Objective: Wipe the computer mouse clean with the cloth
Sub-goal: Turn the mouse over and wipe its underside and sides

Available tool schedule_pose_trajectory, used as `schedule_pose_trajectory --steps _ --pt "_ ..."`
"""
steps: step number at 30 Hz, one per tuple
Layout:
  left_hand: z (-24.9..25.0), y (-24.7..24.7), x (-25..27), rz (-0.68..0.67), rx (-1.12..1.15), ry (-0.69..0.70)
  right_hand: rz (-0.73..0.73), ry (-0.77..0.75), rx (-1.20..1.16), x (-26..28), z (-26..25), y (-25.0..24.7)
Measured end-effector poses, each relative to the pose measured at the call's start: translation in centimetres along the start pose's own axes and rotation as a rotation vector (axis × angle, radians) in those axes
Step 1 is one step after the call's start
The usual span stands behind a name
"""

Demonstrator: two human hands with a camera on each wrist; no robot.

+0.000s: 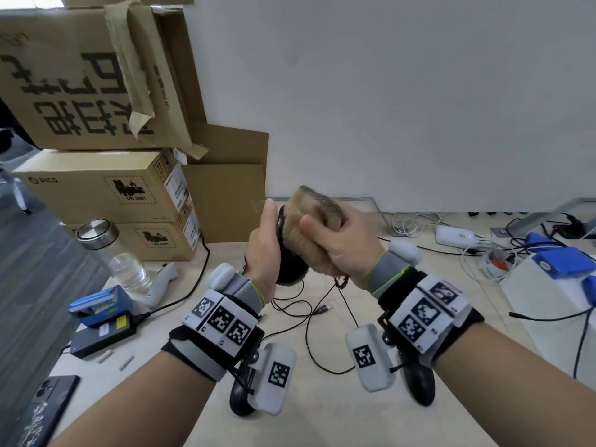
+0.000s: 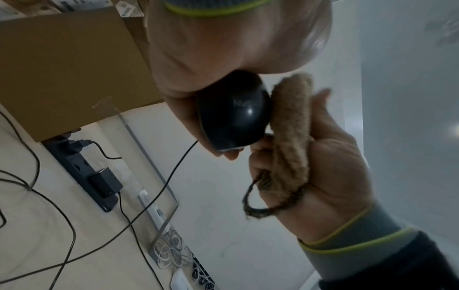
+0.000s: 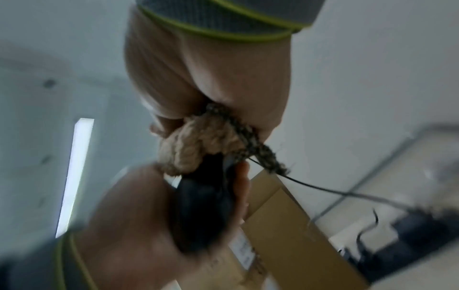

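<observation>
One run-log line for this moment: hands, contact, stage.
left hand: holds black computer mouse aloft | right hand: grips tan fuzzy cloth | contact: cloth against mouse | stage: wiping

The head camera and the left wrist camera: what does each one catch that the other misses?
Only the head view shows the stacked cardboard boxes, the glass bottle and the phone on the desk.

Only the left wrist view shows the mouse's glossy black back with faint lettering, and a black power strip by the wall.

Both show the left hand gripping the mouse, the right hand holding the tan cloth against it, and the mouse cable trailing down.
</observation>
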State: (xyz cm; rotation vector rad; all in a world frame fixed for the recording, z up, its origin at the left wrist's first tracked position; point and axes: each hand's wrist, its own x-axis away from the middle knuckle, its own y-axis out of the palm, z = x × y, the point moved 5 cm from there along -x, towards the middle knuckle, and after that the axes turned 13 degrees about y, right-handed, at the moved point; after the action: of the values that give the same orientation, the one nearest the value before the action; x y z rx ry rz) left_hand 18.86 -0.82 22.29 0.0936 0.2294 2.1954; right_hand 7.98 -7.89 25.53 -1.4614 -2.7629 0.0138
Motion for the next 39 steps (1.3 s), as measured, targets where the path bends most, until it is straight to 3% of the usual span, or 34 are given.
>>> schedule_pose_trajectory --steps 2,3,7,11,14,16,18,20,23,25,30,35,39 --pt "-0.1 0.3 0.1 0.0 -0.01 0.02 0.174 -0.133 0.347 -0.1 -0.1 0.3" --pt "0.2 0.5 0.2 0.004 -0.043 0.059 0.237 -0.152 0.405 0.0 -0.1 0.5" --pt "1.4 0.5 0.8 0.049 -0.277 0.223 0.3 -0.091 0.326 -0.6 0.3 0.7" --pt "1.0 0.4 1.0 0.027 -0.279 0.195 0.341 0.009 0.275 -2.2 0.0 0.1" --pt "0.6 0.6 1.0 -0.032 -0.11 0.128 0.275 0.246 -0.039 -2.6 1.0 -0.2" --pt "0.2 0.3 0.7 -0.054 -0.039 0.092 0.068 0.46 -0.422 -2.3 1.8 0.1" --pt "0.0 -0.1 0.3 -0.058 0.033 0.065 -0.098 0.54 -0.634 -2.1 1.9 0.1" --pt "-0.2 -0.2 -0.1 -0.04 0.043 0.027 -0.104 0.45 -0.577 -1.9 1.9 -0.3" --pt "-0.9 -0.2 -0.4 0.02 -0.025 -0.007 0.117 0.149 -0.029 -1.2 2.1 -0.5" --pt "-1.0 -0.1 -0.4 0.042 -0.092 0.025 0.225 0.037 0.185 -0.7 2.2 -0.2" --pt "0.7 0.5 0.5 0.014 -0.381 0.316 0.279 0.06 0.183 -1.0 2.0 -0.3" --pt "-0.3 -0.2 -0.4 0.002 -0.342 0.232 0.113 0.063 0.156 -0.4 1.8 0.3" --pt "0.4 -0.1 -0.1 -0.03 -0.436 0.355 0.163 0.019 0.128 -0.5 1.9 0.4"
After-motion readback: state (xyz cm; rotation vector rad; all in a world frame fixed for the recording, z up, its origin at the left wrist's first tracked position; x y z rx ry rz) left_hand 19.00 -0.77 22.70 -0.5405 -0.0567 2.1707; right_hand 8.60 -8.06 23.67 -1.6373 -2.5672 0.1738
